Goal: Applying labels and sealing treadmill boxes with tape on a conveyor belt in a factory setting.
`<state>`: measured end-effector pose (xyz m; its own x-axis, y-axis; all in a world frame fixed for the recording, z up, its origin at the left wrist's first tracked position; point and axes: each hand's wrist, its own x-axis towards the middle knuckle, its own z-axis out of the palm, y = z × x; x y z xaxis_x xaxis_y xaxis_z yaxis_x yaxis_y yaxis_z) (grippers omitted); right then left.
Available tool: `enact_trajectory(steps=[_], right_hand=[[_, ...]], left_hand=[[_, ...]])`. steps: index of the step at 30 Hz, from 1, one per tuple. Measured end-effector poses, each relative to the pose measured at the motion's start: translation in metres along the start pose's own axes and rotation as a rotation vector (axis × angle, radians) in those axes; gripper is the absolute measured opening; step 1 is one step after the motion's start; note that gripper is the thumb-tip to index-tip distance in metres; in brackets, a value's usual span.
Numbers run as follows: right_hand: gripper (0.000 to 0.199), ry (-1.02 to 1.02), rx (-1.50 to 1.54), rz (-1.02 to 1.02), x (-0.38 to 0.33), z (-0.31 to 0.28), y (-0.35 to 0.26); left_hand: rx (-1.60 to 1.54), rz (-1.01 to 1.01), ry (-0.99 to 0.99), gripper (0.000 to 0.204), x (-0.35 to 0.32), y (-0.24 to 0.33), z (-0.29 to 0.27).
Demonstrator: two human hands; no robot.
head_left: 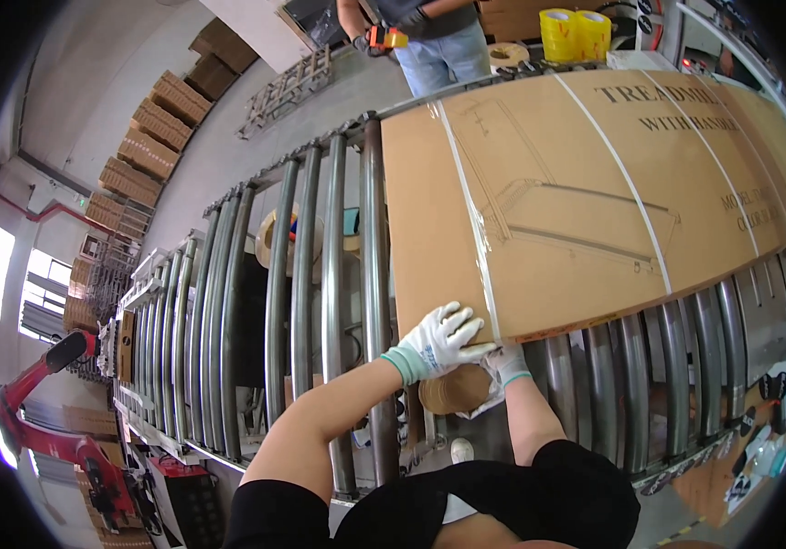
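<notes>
A large flat cardboard box [557, 210] with a line drawing and dark print lies on the roller conveyor [332, 265], bound by several white straps [475, 215]. My left hand [440, 342], in a white glove with a mint cuff, rests on the box's near left corner, fingers stretched out and slightly apart. Close beside it, my right hand [508, 363], gloved alike, is at the box's near edge by the leftmost strap's end. Its fingers are mostly hidden, so I cannot tell its grip. Below my hands sits a round brown roll-like thing [455, 390], partly covered.
Across the conveyor stands a person [438, 41] in dark gloves holding an orange and yellow tool [384, 38]. Yellow tape rolls [574, 35] stand at the back. Far left are a red robot arm [45, 435] and stacked flat cardboard [146, 146]. Gaps separate the rollers.
</notes>
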<state>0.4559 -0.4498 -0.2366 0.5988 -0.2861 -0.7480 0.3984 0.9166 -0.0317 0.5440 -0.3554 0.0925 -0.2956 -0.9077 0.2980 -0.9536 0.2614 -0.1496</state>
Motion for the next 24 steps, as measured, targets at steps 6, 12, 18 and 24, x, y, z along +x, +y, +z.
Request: enact_trajectory(steps=[6,12,18,24], right_hand=[[0.014,-0.031,0.002,0.125,-0.004,-0.013,-0.015],[0.021,0.177,0.024,0.232,-0.056,0.012,-0.021],[0.015,0.151,-0.064,0.194,-0.063,-0.011,-0.024],[0.013,0.171,-0.112,0.212,-0.068,-0.010,-0.023]], left_hand=[[-0.006,0.008,-0.007,0.044,0.000,-0.004,0.007],[0.002,-0.005,-0.026,0.046,-0.004,-0.001,0.001],[0.020,0.013,-0.035,0.045,-0.002,0.000,0.000],[0.001,0.014,-0.009,0.043,-0.003,-0.002,0.002]])
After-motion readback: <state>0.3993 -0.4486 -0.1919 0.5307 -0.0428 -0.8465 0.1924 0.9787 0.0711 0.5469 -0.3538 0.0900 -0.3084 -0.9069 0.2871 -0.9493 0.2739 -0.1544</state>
